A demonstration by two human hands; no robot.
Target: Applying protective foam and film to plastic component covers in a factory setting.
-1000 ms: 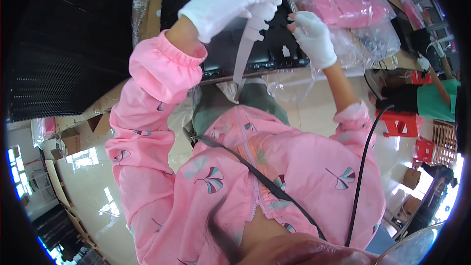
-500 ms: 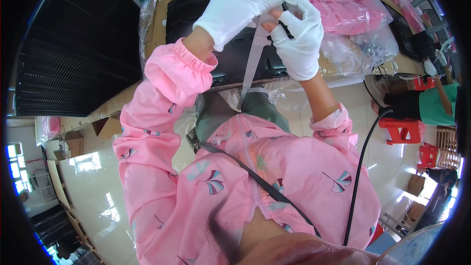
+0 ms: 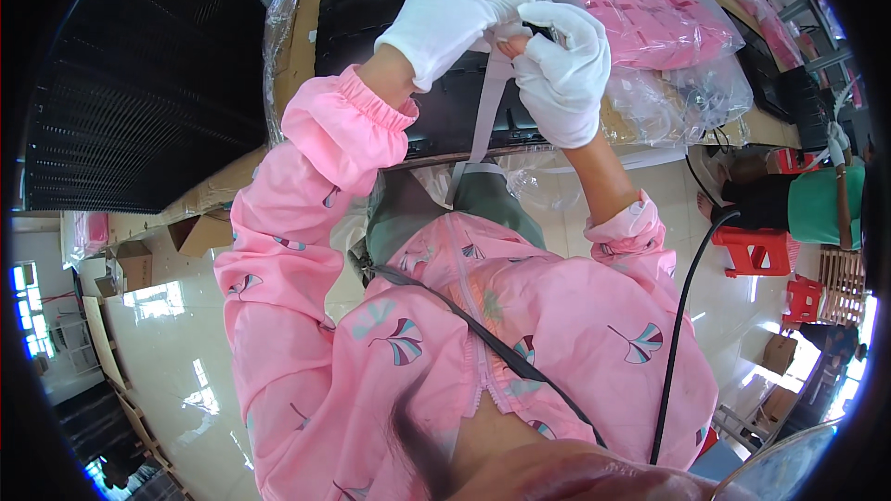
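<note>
Both my hands wear white gloves and meet above a black plastic panel (image 3: pixel 455 121) on the table. Between them runs a long pale strip (image 3: pixel 486 109) with a notched edge at its far part; its near end hangs over the table edge toward my lap. My left hand (image 3: pixel 450 26) is closed on the strip, fingers pointing right. My right hand (image 3: pixel 564 70) is pinched at the strip from the other side, its bare thumb tip showing. What lies exactly between the right fingertips is too small to make out.
Pink sheets in clear plastic (image 3: pixel 640 9) lie right of my hands. A large black perforated panel (image 3: pixel 148 93) stands at the left. Cardboard boxes (image 3: pixel 132 264) and red stools (image 3: pixel 754 250) are on the floor. At the far right is a co-worker in green (image 3: pixel 826 204). A black cable (image 3: pixel 682 315) hangs beside me.
My right hand's fingers have drawn together from a looser, more spread pose. The strip's near end has shifted slightly, and the co-worker's arm at the right has moved.
</note>
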